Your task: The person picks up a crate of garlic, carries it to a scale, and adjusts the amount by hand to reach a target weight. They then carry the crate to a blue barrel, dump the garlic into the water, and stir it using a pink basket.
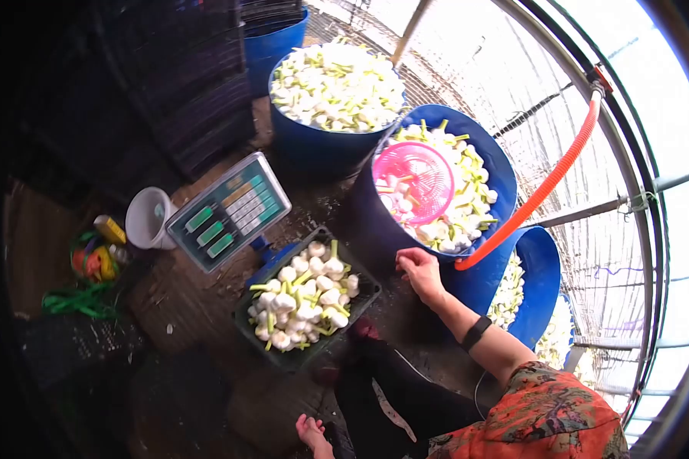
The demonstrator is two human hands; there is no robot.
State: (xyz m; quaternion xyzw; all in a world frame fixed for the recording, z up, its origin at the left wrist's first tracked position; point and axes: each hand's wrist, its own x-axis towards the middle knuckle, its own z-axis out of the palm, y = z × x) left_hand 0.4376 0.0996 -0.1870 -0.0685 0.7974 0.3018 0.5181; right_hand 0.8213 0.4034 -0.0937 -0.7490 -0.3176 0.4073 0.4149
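Note:
My right hand (421, 274), with a dark band on its wrist, hangs beside the front rim of a large blue barrel (505, 164). Its fingers are loosely bent and apart, with nothing seen in them. A pink plastic basket (439, 183) lies tilted on the garlic bulbs (471, 157) in that barrel, some bulbs inside it. Low in the view, near my legs, my left hand (311, 431) is open and holds nothing visible. Between the hands and further left, a dark crate (366, 297) heaped with trimmed garlic (302, 294) sits by a digital scale display (230, 210).
Another blue barrel (314, 149) full of garlic stands at the back. A tilted blue barrel (540, 268) with garlic is at right. An orange corrugated hose (559, 172) arches down to the barrel rim. A white bucket (147, 219) and green strapping (80, 302) lie left.

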